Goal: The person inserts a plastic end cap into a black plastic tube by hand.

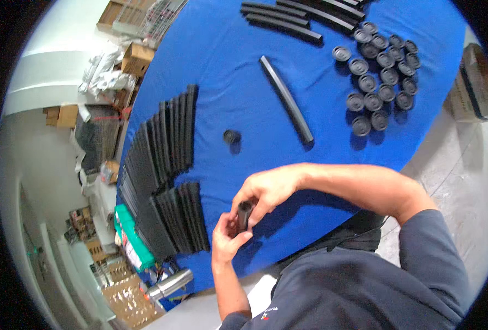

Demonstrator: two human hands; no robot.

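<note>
Near the table's front edge, both hands hold a dark tube [244, 215] whose open end faces up. My left hand [228, 242] grips it from the left and below, thumb along its side. My right hand [268, 191] pinches the tube's upper end with fingers and thumb. The tube's far end is hidden by the hands. Beyond them, a small black round cap [232, 136] rests alone on the blue cloth. A single long black tube [287, 99] lies at a slant farther to the right.
A blue cloth [227, 71] covers the table. Black tubes lie in rows [169, 135] at the left, with a shorter group [183, 217] nearer me. More strips [288, 25] lie at the back. Several black round caps [373, 102] sit at the right. A metal cylinder [169, 284] is at the near-left corner.
</note>
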